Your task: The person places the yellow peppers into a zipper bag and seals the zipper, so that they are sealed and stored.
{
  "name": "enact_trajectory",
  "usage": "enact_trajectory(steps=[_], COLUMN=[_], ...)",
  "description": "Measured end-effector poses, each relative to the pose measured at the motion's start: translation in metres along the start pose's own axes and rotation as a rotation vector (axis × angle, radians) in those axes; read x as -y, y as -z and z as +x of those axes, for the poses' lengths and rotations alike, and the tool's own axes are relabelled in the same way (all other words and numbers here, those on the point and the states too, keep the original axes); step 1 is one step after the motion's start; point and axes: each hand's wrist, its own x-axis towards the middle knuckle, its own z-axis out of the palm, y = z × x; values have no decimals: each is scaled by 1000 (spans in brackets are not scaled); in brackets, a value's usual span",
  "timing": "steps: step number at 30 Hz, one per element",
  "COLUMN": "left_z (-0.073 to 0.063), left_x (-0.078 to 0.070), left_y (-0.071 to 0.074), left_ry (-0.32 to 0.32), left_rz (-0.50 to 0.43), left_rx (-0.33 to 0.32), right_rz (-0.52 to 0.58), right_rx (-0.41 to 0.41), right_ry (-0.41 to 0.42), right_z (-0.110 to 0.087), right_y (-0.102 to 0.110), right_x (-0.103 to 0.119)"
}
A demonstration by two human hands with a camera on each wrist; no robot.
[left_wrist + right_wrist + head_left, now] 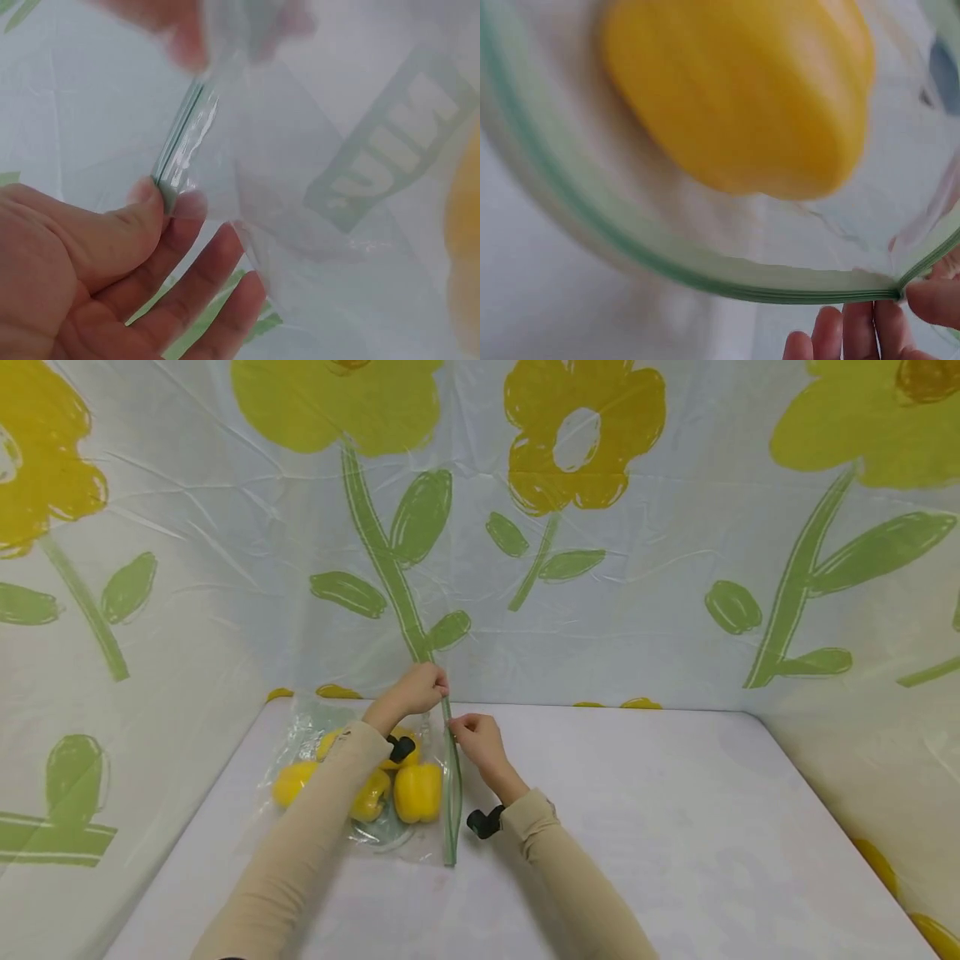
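Observation:
A clear zip-lock bag [390, 839] lies on the table with several yellow bell peppers [417, 793] inside. Its green zip edge [452, 827] runs along the right side, bowed out on the near part. At the far corner, my left hand [422, 687] pinches the zip between thumb and index finger; the other fingers [206, 266] are spread behind the bag in the left wrist view. My right hand [482, 743] pinches the zip a little nearer, where the right wrist view shows thumb and index finger [889, 326] pressing its strips together. Nearer than that pinch, the zip gapes.
The white table [660, 827] extends to the right of the bag. Behind it hangs a white cloth [645, 635] printed with yellow flowers and green stems, which also covers both sides. Black wrist cameras [486, 821] sit below the hands.

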Motion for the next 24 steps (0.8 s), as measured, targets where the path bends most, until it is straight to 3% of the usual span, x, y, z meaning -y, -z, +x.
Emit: enact_trajectory(steps=[7, 10, 15, 24], left_z=[6, 8, 10, 13], left_x=[5, 8, 10, 15], left_y=[-3, -4, -5, -7], left_ry=[15, 28, 26, 70], left_rz=[-31, -32, -18, -74], left_rx=[-15, -19, -35, -59], right_rz=[28, 5, -57, -41], right_rx=[120, 189, 309, 532], right_ry=[-178, -215, -234, -226], right_z=[-23, -34, -57, -102], right_y=[3, 6, 14, 31], right_x=[-15, -22, -27, -36])
